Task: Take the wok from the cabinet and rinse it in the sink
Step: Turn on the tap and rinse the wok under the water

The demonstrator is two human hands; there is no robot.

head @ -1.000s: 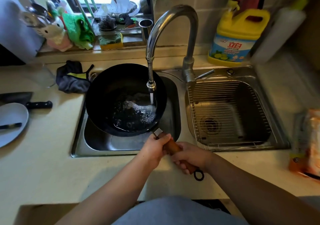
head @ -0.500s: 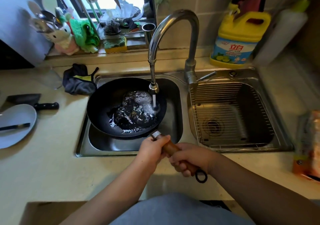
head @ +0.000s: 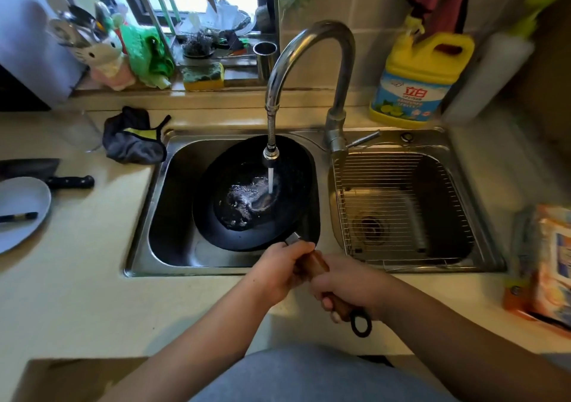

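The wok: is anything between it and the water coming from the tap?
Nothing visible. The wok sits tilted in the left sink basin, and the stream from the faucet falls straight into its bowl. Both the left hand and right hand grip the wooden handle, clear of the water.

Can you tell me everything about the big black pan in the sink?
The wok is round, black and deep, with a brown wooden handle ending in a black ring. It sits tilted in the left sink basin, water from the faucet splashing inside. The left hand and right hand grip its handle.
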